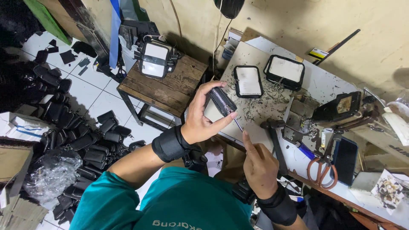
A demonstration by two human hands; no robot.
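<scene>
1. A teal shirt (179,204) is seen nearest the camera, with black wrist bands worn on both forearms.
2. A small black zipped pouch (222,101) is gripped in the left hand (201,117), with the fingers curled over its top and the thumb pressed beneath; it is held in the air above the near edge of the workbench (255,106).
3. A thin metal tool (237,124) is pinched in the right hand (259,164), forefinger extended, with its tip set against the pouch's lower end.
4. A hammer (275,136) is laid on the bench just right of the hands; orange-handled scissors (321,168) and a dark phone (345,159) are placed farther right.
5. Two flat black-rimmed cases (248,81) are set side by side on the bench behind the pouch.
6. Black pouches are heaped on the tiled floor (89,140) at left, beside a wooden stool (166,87).
</scene>
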